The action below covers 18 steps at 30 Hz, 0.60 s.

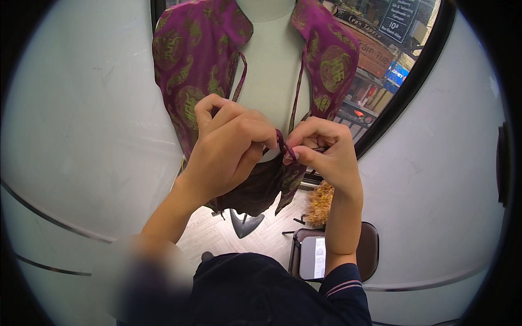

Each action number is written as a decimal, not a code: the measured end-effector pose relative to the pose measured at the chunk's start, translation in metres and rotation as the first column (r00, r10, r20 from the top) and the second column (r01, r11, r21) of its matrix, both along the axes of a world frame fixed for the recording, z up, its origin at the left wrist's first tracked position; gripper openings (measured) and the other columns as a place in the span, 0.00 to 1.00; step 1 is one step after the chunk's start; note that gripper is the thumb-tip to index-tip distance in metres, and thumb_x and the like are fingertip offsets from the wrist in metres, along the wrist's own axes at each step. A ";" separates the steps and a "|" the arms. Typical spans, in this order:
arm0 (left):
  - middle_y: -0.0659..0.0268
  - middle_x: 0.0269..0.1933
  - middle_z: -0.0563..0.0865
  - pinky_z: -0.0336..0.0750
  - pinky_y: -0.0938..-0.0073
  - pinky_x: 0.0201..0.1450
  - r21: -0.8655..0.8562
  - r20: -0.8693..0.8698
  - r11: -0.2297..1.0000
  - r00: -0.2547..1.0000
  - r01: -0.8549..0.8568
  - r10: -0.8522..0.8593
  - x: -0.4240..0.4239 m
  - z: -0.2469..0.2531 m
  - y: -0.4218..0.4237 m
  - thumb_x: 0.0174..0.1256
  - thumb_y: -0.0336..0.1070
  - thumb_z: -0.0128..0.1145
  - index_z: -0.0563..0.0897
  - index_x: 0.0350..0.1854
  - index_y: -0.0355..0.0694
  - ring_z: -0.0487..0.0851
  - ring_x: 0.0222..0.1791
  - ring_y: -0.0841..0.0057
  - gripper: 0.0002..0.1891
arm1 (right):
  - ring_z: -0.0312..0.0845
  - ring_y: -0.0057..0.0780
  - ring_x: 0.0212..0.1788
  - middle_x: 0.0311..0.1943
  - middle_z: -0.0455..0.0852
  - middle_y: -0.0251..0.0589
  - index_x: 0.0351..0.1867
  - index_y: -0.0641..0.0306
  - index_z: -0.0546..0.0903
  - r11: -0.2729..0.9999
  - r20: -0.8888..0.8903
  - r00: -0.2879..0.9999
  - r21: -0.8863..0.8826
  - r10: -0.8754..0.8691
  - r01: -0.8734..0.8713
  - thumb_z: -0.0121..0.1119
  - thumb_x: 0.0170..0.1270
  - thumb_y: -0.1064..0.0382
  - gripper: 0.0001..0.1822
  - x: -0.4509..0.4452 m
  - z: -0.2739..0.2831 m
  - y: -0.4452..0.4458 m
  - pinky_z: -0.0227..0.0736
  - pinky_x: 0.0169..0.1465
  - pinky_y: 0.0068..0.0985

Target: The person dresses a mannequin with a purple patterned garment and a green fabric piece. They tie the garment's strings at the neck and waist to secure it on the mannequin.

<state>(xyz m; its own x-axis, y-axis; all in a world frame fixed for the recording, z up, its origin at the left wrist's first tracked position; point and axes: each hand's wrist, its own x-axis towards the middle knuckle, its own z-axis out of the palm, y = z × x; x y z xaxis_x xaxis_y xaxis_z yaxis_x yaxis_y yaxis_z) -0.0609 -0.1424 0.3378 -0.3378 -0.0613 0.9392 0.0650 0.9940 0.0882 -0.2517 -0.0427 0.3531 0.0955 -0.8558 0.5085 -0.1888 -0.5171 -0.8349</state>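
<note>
A sleeveless purple brocade garment with green-gold motifs (204,45) hangs with its front apart on a pale dress form (267,65). Near the form's waist, my left hand (234,146) and my right hand (326,150) pinch a narrow purple fabric tie (286,147), which is looped between their fingertips. Two more thin ties hang from the garment's front edges above my hands, one at the left edge (242,75) and one at the right (298,89). My fingers hide part of the looped tie and of the garment's front.
The form's dark stand base (246,224) rests on the wood-look floor. At the lower right stands a brown folding chair (369,250) with a grey flat case and a printed paper on it. Behind it is dried straw-like material (320,203). A black-framed window (403,102) is at the upper right.
</note>
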 end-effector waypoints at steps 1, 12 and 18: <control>0.80 0.34 0.84 0.57 0.63 0.57 0.009 0.024 1.000 0.999 -0.021 0.021 -0.003 0.000 0.000 0.57 0.23 0.58 0.80 0.35 0.50 0.79 0.41 0.78 0.11 | 0.75 0.13 0.30 0.29 0.84 0.35 0.39 0.74 0.83 0.999 0.028 0.999 0.033 0.038 -0.039 0.65 0.66 0.71 0.06 0.001 -0.002 0.000 0.69 0.33 0.14; 0.73 0.39 0.84 0.55 0.60 0.57 0.106 0.041 0.994 0.999 -0.030 0.025 -0.018 -0.010 0.014 0.61 0.32 0.58 0.83 0.38 0.48 0.78 0.43 0.73 0.05 | 0.67 0.16 0.25 0.30 0.86 0.40 0.45 0.75 0.84 0.962 0.313 0.919 0.047 0.240 -0.267 0.56 0.74 0.63 0.14 -0.011 -0.014 0.001 0.61 0.29 0.16; 0.72 0.45 0.86 0.54 0.60 0.59 0.163 0.052 0.987 0.999 0.000 -0.009 -0.022 -0.018 0.012 0.67 0.39 0.59 0.83 0.36 0.48 0.78 0.47 0.72 0.03 | 0.75 0.18 0.29 0.38 0.89 0.47 0.48 0.76 0.83 0.954 0.220 0.934 0.043 0.282 -0.298 0.55 0.74 0.65 0.13 -0.016 -0.010 0.009 0.63 0.30 0.16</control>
<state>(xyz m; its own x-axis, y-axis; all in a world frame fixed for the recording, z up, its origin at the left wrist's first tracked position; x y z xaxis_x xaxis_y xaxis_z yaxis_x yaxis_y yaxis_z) -0.0834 -0.1300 0.3194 -0.3870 -0.2105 0.8977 0.0606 0.9657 0.2526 -0.2681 -0.0337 0.3429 0.2435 -0.8429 0.4798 0.1432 -0.4581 -0.8773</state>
